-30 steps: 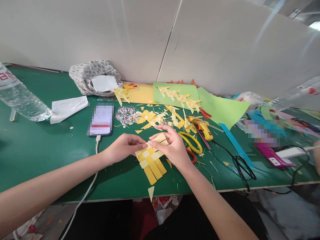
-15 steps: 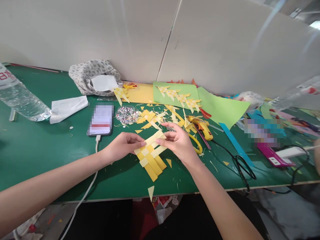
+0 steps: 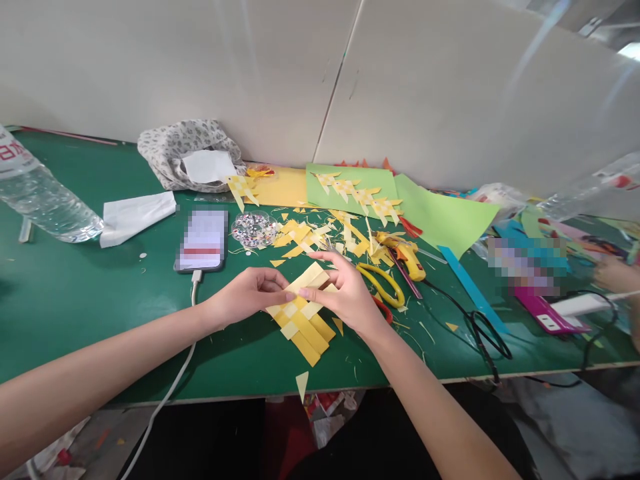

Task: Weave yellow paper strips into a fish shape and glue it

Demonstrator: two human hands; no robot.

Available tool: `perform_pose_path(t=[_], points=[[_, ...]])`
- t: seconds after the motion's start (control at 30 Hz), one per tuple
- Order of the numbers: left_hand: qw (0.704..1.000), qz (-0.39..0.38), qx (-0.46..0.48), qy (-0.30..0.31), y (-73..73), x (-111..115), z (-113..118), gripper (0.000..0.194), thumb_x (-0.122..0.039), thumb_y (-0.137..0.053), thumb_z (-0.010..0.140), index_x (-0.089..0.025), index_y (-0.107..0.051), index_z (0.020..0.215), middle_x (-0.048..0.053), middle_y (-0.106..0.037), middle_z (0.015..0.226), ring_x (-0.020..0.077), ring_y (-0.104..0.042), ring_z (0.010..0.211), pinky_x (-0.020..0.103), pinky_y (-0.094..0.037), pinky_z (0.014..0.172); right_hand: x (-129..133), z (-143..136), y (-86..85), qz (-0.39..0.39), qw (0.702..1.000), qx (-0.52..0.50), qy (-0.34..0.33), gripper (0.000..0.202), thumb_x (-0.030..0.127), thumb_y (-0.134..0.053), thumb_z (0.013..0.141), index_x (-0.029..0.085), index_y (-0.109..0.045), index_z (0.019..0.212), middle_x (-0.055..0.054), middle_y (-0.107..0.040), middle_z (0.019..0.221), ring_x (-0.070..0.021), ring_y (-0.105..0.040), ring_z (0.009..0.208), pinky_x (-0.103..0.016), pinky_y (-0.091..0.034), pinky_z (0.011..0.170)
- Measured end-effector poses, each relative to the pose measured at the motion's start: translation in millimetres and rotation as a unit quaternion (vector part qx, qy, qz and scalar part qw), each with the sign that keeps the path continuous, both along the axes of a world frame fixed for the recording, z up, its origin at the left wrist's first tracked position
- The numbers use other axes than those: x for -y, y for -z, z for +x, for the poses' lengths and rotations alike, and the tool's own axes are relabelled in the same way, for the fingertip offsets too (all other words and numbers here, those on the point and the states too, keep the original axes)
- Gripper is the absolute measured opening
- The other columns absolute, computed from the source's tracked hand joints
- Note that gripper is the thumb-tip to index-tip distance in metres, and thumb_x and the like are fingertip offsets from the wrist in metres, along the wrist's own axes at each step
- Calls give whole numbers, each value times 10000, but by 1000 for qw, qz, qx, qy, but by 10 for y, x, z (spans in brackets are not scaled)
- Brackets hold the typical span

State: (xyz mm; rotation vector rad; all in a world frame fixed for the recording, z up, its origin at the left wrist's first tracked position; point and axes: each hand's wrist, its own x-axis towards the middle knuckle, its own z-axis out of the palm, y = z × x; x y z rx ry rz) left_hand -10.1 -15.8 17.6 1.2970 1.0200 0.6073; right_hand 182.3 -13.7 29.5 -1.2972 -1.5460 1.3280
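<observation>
A piece of woven paper strips, dark and pale yellow in a checked weave, is held just above the table between both hands. My left hand pinches its left edge between thumb and fingers. From the right, my right hand grips its upper part, thumb on top over a pale strip, the other fingers partly hidden behind. Strip ends fan out loose toward the front. Scissors with yellow and red handles lie beside my right hand. Cut yellow paper scraps are heaped beyond the hands.
Finished woven paper fish rest on green paper at the back. A yellow glue gun with a black cord lies right. A phone on a charging cable and a water bottle are left. Another person's hand shows far right.
My right hand has shifted left along the woven paper, its thumb nearer my left hand, uncovering more of the scissors. Another person's hand has come into view at the far right.
</observation>
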Motion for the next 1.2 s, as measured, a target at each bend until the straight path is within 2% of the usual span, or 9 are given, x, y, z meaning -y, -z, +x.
perform_pose_path(t=[0.13,0.27,0.4,0.53,0.6,0.7,0.97,1.2], points=[[1000,3,0,1,3,-5,-8,224,-350,-671,691,-171,-536,688,-90,-396,491,56,-307,449,202,-213,454,6,6,-33,17,1000,-8,7,565,266,-745,618,239,-482,1116,11,-659,710,-141,-607,624,-272,-487,593],[1000,-1,-17,17,-4,8,-7,239,-359,-692,671,-168,-561,731,-81,-431,522,60,-340,474,206,-215,466,25,-16,-41,19,1000,-17,14,550,304,-743,619,231,-488,1100,4,-656,721,-152,-617,637,-292,-504,607],[1000,3,-9,-7,6,7,-7,236,-367,-695,669,-165,-594,740,-58,-516,591,73,-451,529,205,-298,507,-6,14,-54,35,999,3,31,608,327,-757,598,244,-479,1132,-21,-660,859,-176,-642,773,-330,-528,730],[998,-16,25,-62,10,-7,-14,234,-334,-714,649,-169,-601,771,-9,-647,750,111,-580,658,224,-403,617,-63,97,-66,-28,999,14,37,717,329,-783,556,238,-434,1176,-48,-665,946,-201,-653,869,-367,-524,825],[997,-19,35,-65,6,-8,-14,235,-320,-716,646,-166,-606,784,5,-665,785,120,-601,687,234,-425,645,-65,106,-56,-58,998,-7,8,737,320,-787,557,238,-415,1187,-46,-679,913,-217,-660,874,-386,-528,819],[998,-10,19,-59,-2,1,-8,234,-334,-706,656,-163,-606,779,11,-669,774,127,-609,679,241,-437,636,-35,72,-33,-46,998,-35,-16,704,302,-780,581,253,-417,1181,-35,-693,877,-234,-665,874,-396,-536,794],[998,4,12,-54,-6,23,-2,237,-344,-697,669,-165,-600,791,21,-682,809,145,-635,719,257,-469,664,37,-6,-47,18,999,-27,32,578,295,-756,608,250,-473,1109,-31,-702,829,-224,-678,768,-364,-555,701],[999,-15,41,-14,24,21,-7,256,-287,-704,664,-156,-581,846,30,-684,827,166,-646,784,288,-482,718,43,-12,-23,17,999,-36,18,577,264,-759,608,251,-468,1106,-29,-704,828,-206,-673,755,-350,-550,702]])
